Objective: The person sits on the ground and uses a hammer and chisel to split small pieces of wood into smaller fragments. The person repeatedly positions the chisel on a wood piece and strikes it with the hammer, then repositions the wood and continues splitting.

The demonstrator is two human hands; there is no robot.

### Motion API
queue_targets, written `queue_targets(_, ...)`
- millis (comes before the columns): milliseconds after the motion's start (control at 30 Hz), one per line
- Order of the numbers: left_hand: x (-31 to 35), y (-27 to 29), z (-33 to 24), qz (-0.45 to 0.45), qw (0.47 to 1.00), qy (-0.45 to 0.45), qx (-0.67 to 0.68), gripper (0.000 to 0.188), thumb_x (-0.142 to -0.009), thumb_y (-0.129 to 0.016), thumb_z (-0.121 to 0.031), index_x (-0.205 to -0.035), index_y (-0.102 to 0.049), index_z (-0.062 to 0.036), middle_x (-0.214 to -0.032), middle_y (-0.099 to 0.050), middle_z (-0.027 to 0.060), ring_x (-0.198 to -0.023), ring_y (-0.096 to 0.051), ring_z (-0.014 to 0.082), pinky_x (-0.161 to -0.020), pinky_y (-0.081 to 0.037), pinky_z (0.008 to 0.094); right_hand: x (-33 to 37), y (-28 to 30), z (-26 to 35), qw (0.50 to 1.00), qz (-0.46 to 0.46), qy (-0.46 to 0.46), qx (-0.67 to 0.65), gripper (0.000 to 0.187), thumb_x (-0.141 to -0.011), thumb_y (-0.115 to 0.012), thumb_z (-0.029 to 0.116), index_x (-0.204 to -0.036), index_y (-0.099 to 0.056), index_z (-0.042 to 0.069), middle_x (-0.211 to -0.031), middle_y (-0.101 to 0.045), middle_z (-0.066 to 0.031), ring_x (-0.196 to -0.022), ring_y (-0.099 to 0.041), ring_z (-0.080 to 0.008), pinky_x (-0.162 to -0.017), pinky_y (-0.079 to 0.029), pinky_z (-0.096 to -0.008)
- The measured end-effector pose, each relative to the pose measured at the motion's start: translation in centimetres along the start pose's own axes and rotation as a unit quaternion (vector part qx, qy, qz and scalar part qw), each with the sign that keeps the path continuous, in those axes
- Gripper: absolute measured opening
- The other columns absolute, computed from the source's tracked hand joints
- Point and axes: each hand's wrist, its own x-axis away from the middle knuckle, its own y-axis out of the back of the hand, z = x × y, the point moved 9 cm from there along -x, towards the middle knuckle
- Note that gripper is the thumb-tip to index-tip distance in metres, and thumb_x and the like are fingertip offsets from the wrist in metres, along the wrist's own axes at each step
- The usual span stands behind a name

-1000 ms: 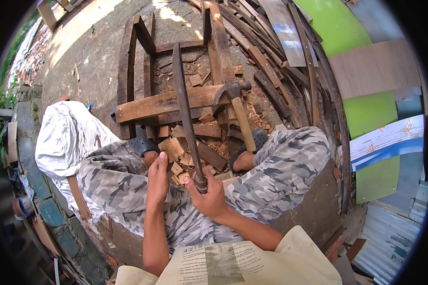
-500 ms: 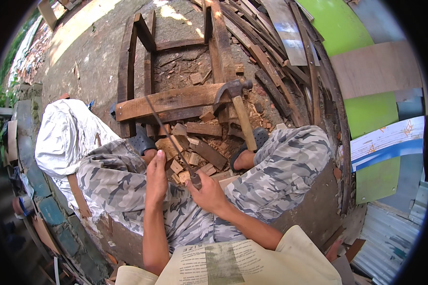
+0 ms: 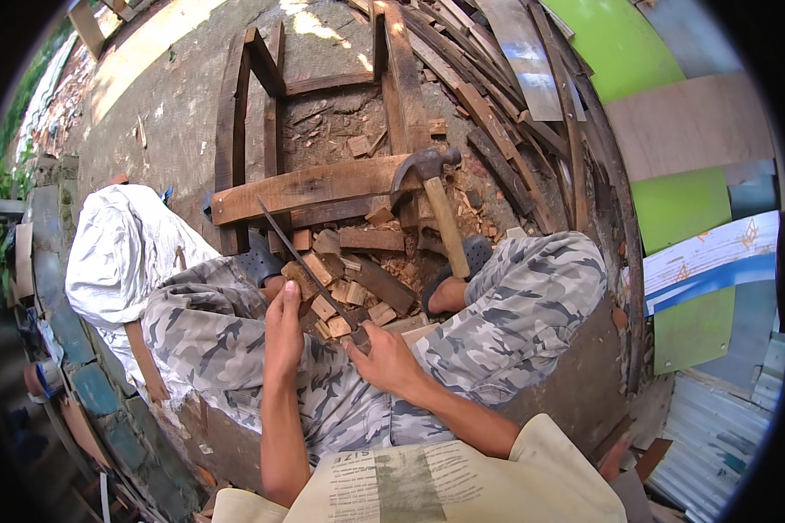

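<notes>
My right hand [image 3: 382, 356] is closed round the dark handle [image 3: 360, 338] of a long, narrow metal blade. The blade [image 3: 310, 271] slants away to the upper left and tapers toward its tip; whether it is a knife or a file I cannot tell. Left of it my left hand [image 3: 283, 331] is held thumb up, fingers together and partly hidden; I cannot make out anything in them. Beyond the blade a claw hammer [image 3: 445, 218] with a wooden handle leans on a wooden beam [image 3: 314, 189], its handle end near my right foot.
Cut wood blocks [image 3: 379, 283] and chips lie between my feet. A wooden frame [image 3: 231, 131] extends beyond the beam. Long timber strips [image 3: 488, 113] are heaped at the right, beside coloured panels [image 3: 680, 209]. White cloth [image 3: 122, 253] lies by my left knee.
The blade has turned so that it looks broader, and its tip has swung a little left and nearer. My hands have barely shifted; the hammer stays where it was.
</notes>
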Motion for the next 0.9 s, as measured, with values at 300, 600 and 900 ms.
queue_targets(300, 0.0, 0.5, 0.5, -0.010, 1.000, 0.010, 0.018, 0.055, -0.107, -0.044, -0.044, -0.123, -0.062, 0.0054, -0.115, -0.068, 0.0115, -0.103, -0.065, 0.0187, -0.095, -0.047, 0.0322, 0.9, 2.3, 3.0, 0.993, -0.066, 0.021, -0.091, 0.030, -0.093, -0.067, 0.023, -0.103, -0.059, -0.004, -0.077, -0.067, -0.0270, -0.073, -0.066, -0.0486, -0.065, -0.052, -0.0525)
queue_targets(600, 0.0, 0.3, 0.2, -0.009, 0.999, 0.011, 0.033, 0.056, -0.107, -0.044, -0.044, -0.124, -0.061, 0.0059, -0.117, -0.067, 0.0122, -0.103, -0.065, 0.0195, -0.095, -0.047, 0.0320, 0.4, 5.0, 5.6, 0.984, -0.110, 0.080, -0.113, 0.029, -0.093, -0.071, 0.025, -0.097, -0.062, -0.002, -0.066, -0.065, -0.0178, -0.054, -0.065, -0.0267, -0.055, -0.048, -0.0380)
queue_targets(900, 0.5, 0.2, 0.7, -0.007, 1.000, -0.014, 0.023, 0.054, -0.108, -0.044, -0.040, -0.128, -0.058, 0.0080, -0.122, -0.065, 0.0138, -0.112, -0.063, 0.0213, -0.102, -0.046, 0.0344, -0.1, 2.1, 1.9, 0.995, -0.058, 0.056, -0.057, 0.026, -0.093, -0.069, 0.021, -0.099, -0.060, -0.003, -0.073, -0.067, -0.0220, -0.064, -0.067, -0.0411, -0.057, -0.051, -0.0429)
